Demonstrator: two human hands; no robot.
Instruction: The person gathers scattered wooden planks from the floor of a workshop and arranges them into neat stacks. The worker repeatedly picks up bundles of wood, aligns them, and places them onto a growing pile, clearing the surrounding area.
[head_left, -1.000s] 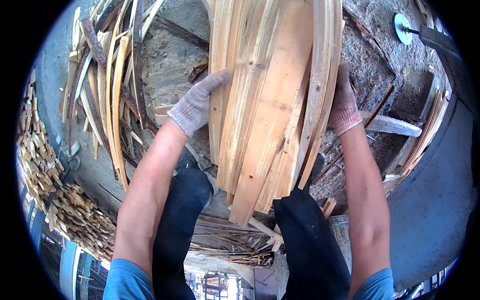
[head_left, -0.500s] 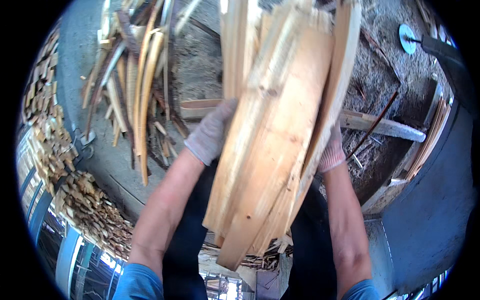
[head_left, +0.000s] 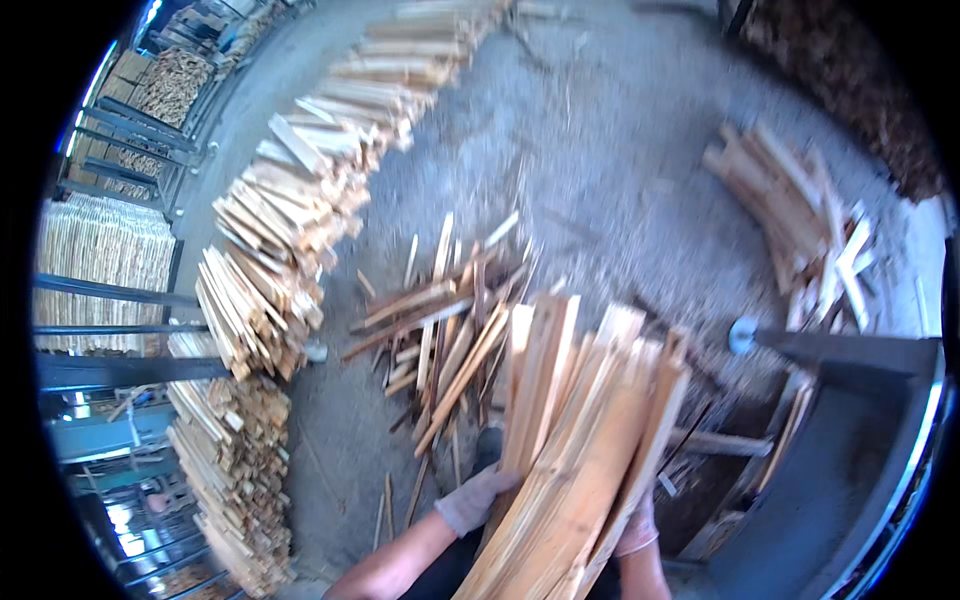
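A thick bundle of pale wooden boards (head_left: pixel 590 450) is held up in front of my body, its far ends fanned apart and its near end running out of the lower edge. My left hand (head_left: pixel 478 498), in a light knitted glove, is closed on the bundle's left side, its fingertips hidden by the wood. My right hand (head_left: pixel 637 528), gloved too, presses on the right side, mostly covered by the outermost board. Just beyond the bundle, a loose heap of thin wood strips (head_left: pixel 450 325) lies on the floor.
A long row of stacked wood pieces (head_left: pixel 270 260) curves along the left. At the right lies another pile of boards (head_left: pixel 785 205). Nearer on that side stands a blue-grey metal structure (head_left: pixel 850 450) with an arm ending in a pale disc (head_left: pixel 742 336). Grey concrete floor (head_left: pixel 600 190) stretches ahead.
The view has lifted and swung, bringing the long wood row and the right-hand pile into sight. The bundle now sits lower in the picture, with both hands still on it.
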